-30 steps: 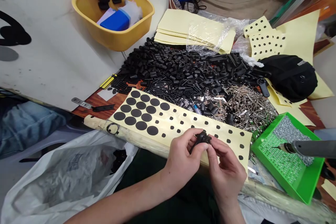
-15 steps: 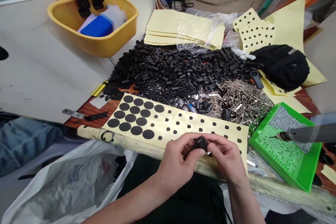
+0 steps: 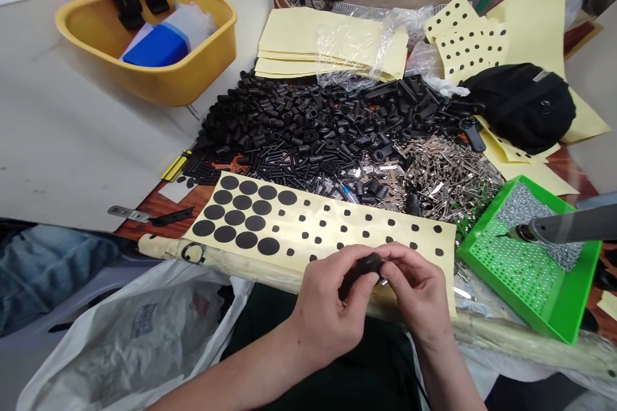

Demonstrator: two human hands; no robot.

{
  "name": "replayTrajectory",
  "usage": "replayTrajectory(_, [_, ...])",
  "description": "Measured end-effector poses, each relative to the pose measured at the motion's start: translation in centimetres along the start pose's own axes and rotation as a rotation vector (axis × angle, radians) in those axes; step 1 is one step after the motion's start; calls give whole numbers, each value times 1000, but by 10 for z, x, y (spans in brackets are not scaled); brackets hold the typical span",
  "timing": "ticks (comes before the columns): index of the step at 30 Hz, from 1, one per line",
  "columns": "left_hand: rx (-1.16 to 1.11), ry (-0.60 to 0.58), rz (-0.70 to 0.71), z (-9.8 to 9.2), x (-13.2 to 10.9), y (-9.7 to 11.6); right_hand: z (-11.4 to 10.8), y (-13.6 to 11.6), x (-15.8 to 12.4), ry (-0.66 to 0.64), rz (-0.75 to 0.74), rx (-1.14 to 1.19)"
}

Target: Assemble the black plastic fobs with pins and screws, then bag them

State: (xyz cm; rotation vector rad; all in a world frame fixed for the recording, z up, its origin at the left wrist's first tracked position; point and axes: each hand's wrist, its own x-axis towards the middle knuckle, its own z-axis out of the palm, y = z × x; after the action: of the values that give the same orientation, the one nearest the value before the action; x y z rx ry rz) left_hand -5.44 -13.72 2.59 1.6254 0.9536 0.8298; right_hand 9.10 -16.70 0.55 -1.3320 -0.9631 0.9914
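A small black plastic part is held between both hands, over the near edge of a yellow sheet with black round stickers. My left hand wraps its fingers and thumb around the part. My right hand pinches the part's right end, where a bit of shiny metal shows by the thumb. Behind the sheet lie a heap of black plastic parts and a pile of small metal clips.
To the right, a green tray holds small grey pieces, with a power screwdriver above it. A yellow bin hangs at the upper left. A black cap lies at the right, a plastic bag at the lower left.
The view has shifted slightly. Both hands stay close together on the black part, which has turned a little and is more covered by my left fingers.
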Motion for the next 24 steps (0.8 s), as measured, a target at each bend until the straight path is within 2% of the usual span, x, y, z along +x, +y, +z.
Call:
replayTrajectory(4, [-21,-39,-159,0,4,-1,1,-4,2,0,84,-63])
replayTrajectory(8, [-325,-149,-379,-2,8,0,-1,-12,6,-11,180,-133])
replayTrajectory(10, [-489,-154,-450,-2,9,0,-3,-16,7,-41,231,-105])
replayTrajectory(15, [-671,-116,-470,-1,9,-4,-11,-23,2,-91,309,-20])
replayTrajectory(24, [-697,-163,-541,10,15,1,-20,-24,1,-78,448,67])
